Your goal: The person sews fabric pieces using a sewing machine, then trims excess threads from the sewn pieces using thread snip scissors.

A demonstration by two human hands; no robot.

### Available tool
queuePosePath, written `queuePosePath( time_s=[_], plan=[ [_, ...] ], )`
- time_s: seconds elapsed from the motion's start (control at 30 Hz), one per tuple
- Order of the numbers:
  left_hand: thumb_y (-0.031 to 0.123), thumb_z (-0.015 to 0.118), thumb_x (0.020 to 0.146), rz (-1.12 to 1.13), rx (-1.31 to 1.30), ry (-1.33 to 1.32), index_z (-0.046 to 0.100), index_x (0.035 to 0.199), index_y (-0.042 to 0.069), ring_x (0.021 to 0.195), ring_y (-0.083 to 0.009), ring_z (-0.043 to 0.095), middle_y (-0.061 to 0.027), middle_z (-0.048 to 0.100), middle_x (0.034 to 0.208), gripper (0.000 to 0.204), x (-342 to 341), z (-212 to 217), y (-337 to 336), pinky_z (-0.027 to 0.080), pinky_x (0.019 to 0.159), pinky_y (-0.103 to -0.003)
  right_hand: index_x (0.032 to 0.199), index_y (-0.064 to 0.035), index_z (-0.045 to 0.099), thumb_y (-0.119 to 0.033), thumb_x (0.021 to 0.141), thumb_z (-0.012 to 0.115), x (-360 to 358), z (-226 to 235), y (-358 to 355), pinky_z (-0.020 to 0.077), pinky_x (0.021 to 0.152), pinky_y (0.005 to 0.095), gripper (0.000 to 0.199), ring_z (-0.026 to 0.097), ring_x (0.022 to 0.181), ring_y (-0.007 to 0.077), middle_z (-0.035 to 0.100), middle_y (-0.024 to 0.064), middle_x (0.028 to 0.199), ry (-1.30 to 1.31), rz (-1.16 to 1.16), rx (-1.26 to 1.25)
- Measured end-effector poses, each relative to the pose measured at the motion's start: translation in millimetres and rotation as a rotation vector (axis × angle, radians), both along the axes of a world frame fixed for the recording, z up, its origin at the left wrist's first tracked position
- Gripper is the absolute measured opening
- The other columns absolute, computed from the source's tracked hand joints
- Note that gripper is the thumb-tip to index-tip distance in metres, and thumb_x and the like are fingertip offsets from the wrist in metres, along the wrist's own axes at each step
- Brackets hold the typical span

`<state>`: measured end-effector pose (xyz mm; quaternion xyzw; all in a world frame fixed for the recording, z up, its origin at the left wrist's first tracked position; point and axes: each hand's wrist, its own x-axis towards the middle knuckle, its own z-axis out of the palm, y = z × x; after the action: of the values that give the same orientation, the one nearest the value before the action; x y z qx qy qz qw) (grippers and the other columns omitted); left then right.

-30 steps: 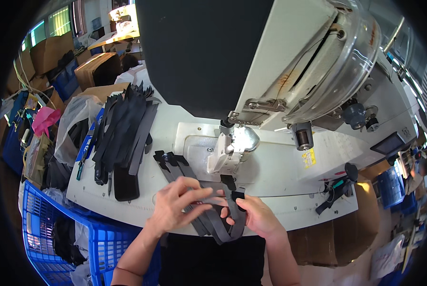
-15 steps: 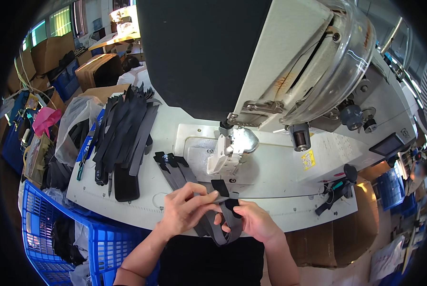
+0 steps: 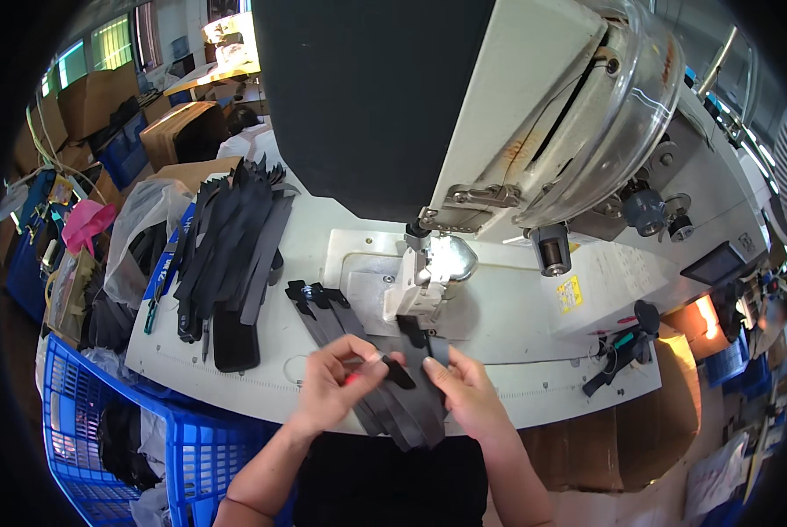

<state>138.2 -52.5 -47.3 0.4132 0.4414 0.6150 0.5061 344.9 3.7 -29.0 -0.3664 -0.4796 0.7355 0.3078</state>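
Note:
In front of the sewing machine (image 3: 415, 290), my left hand (image 3: 336, 386) is closed, thumb and finger pinching by a black end piece (image 3: 398, 372) of a dark grey strap. A small bit of red shows between its fingers. My right hand (image 3: 470, 395) grips the same grey strap (image 3: 418, 358) at its right edge, thumb on top. The strap's far end, a black tab, reaches up to the machine's presser area. Beneath and left of my hands, more grey straps (image 3: 327, 321) with black ends lie on the white table, partly hidden by my left hand.
A big pile of dark straps (image 3: 226, 237) covers the table's left, with a black phone-like slab (image 3: 235, 348) at its near end. Blue plastic crates (image 3: 169, 413) stand at lower left. A cardboard box (image 3: 621, 430) sits below the right edge. Another person (image 3: 251, 136) is further back.
The strap was looped between my hands; now it lies flatter, its far end pushed up toward the presser area. My left fingers have shifted to the black end piece.

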Motion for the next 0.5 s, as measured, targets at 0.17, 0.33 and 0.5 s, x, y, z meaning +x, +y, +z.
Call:
queuePosePath(
  time_s=[0.17,0.33,0.5],
  plan=[
    [0.008,0.077,0.093,0.239,-0.062,0.255,0.066,0.095,0.001,0.076,-0.0024,0.056,0.0027,0.065,0.086,0.013,-55.8,4.1,29.6,0.045,0.068,-0.019,0.123,0.0045,0.059,-0.013,0.107,0.054,15.3,8.3,7.3,0.0610,0.080,0.0314,0.024,0.075,0.101,0.0214,0.073,0.0208,0.122,-0.082,-0.102,0.125],
    [0.008,0.085,0.083,0.527,-0.023,0.693,0.066,0.110,0.000,0.070,-0.0091,0.055,-0.0034,0.063,0.095,0.034,-68.4,7.6,54.7,0.046,0.064,-0.025,0.114,0.0040,0.061,-0.016,0.106,0.058,26.6,21.8,7.9,0.0600,0.075,0.0291,0.021,0.076,0.094,0.0189,0.076,0.0170,0.113,-0.159,-0.110,0.178],
    [0.008,0.090,0.074,0.342,0.416,0.934,0.068,0.116,0.007,0.075,-0.0142,0.062,-0.0051,0.061,0.103,0.048,-31.2,9.6,26.1,0.049,0.060,-0.025,0.119,0.0029,0.066,-0.015,0.104,0.060,21.9,25.0,3.4,0.0584,0.072,0.0287,0.023,0.075,0.088,0.0178,0.077,0.0159,0.109,-0.175,-0.065,0.173]
  ],
)
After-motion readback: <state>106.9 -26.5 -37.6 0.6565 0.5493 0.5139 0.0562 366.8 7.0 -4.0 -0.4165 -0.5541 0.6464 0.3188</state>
